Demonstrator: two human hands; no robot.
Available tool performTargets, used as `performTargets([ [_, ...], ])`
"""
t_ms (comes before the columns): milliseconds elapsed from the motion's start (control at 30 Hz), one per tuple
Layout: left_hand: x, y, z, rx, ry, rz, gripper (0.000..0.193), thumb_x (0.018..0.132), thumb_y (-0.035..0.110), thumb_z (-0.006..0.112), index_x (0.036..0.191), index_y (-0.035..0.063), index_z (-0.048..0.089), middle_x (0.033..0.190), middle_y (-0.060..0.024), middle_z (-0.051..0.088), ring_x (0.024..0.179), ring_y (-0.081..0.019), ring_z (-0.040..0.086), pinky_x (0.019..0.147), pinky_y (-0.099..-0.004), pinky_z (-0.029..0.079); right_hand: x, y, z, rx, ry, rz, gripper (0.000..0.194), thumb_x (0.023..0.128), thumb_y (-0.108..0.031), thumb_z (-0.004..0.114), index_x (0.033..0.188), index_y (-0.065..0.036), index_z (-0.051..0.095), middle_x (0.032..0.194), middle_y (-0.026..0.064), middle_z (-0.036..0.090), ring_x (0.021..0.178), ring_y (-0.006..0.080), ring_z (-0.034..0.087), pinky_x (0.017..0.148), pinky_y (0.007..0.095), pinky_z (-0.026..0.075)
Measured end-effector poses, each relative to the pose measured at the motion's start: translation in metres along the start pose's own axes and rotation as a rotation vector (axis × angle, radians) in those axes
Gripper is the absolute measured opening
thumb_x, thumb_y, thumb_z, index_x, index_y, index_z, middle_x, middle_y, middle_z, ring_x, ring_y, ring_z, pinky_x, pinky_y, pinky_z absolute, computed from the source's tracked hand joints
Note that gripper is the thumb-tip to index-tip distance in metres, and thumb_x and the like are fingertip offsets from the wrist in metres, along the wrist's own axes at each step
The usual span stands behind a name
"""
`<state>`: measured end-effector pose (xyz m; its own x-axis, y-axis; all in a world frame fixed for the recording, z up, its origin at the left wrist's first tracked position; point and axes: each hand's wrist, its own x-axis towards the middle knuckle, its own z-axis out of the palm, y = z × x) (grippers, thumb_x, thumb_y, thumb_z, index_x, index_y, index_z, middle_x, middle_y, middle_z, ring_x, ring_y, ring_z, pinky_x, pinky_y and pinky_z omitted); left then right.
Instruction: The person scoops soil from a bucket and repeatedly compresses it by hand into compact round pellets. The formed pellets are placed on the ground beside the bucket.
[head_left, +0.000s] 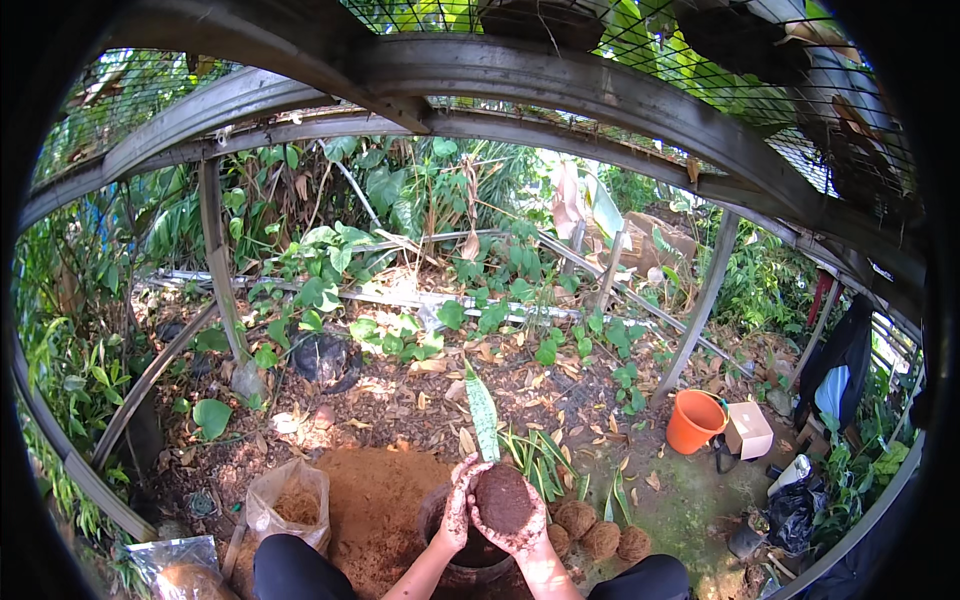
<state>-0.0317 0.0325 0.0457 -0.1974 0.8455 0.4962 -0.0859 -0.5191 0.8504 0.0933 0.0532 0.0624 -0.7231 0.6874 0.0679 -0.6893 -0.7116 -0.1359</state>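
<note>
A rounded ball of dark, moist soil (504, 496) rests between my two hands, above a dark round tub (472, 574). My left hand (454, 508) cups its left side, and my right hand (529, 529) supports it from below and the right. Soil is smeared over both hands. One upright, mottled green snake plant leaf (481, 412) rises just beyond the ball; its base is hidden by my fingers and the soil. To the right of my hands lie several brown coconut-fibre balls (601, 539), with cut snake plant leaves (544, 461) behind them.
An open plastic bag of fibre (294, 499) stands left, beside a patch of loose brown soil (382, 487). A clear plastic bag (180, 570) sits nearer. At right are an orange bucket (694, 424), a cardboard box (748, 430) and a black plastic bag (796, 514). Wooden posts (697, 307) frame the area.
</note>
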Motion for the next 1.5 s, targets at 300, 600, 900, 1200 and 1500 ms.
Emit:
performTargets([
  [300,-0.006,-0.04,-0.016,-0.209,-0.139,-0.28,0.057,0.09,0.049,0.042,0.128,0.0072,0.055,0.142,-0.0076,0.031,0.129,-0.0169,0.032,0.101,-0.0288,0.031,0.0,-0.008,-0.005,0.106,-0.165,0.195,0.049,0.091,-0.045,0.047,0.123,-0.009,0.055,0.125,0.0147,0.055,0.111,0.0365,0.053,0.088,0.049,0.049],
  [600,0.005,-0.006,-0.015,-0.419,-0.007,-0.308,0.086,0.085,0.076,0.022,0.131,0.0102,0.051,0.134,-0.0028,0.043,0.098,-0.01,0.05,0.057,-0.0204,0.043,0.004,-0.004,0.006,0.177,-0.273,0.339,0.055,0.095,-0.042,0.042,0.132,-0.001,0.045,0.124,0.0259,0.052,0.104,0.0449,0.055,0.083,0.0516,0.051],
  [900,0.007,-0.001,-0.014,-0.521,0.01,-0.266,0.064,0.092,0.053,0.042,0.139,0.0104,0.037,0.117,-0.0008,0.056,0.078,-0.0045,0.046,0.055,-0.0168,0.041,0.005,-0.007,-0.001,0.118,-0.257,0.31,0.058,0.094,-0.042,0.042,0.132,0.001,0.044,0.124,0.0275,0.051,0.102,0.0447,0.057,0.081,0.0498,0.053],
  [1200,0.009,0.012,-0.005,-0.378,0.077,-0.385,0.058,0.087,0.045,0.055,0.129,0.0052,0.049,0.119,-0.004,0.056,0.075,-0.0048,0.046,0.046,-0.0164,0.038,0.011,-0.014,-0.012,0.102,-0.144,0.281,0.053,0.093,-0.041,0.043,0.127,0.0,0.05,0.12,0.0261,0.054,0.098,0.045,0.058,0.077,0.0517,0.053],
  [1500,0.006,0.0,-0.02,-0.506,0.001,-0.357,0.053,0.087,0.029,0.06,0.131,0.0022,0.048,0.128,-0.0109,0.053,0.111,-0.02,0.053,0.098,-0.0316,0.04,0.01,-0.012,-0.016,-0.028,-0.129,0.273,0.053,0.092,-0.039,0.044,0.125,0.001,0.05,0.115,0.026,0.059,0.094,0.0448,0.061,0.074,0.0516,0.054],
])
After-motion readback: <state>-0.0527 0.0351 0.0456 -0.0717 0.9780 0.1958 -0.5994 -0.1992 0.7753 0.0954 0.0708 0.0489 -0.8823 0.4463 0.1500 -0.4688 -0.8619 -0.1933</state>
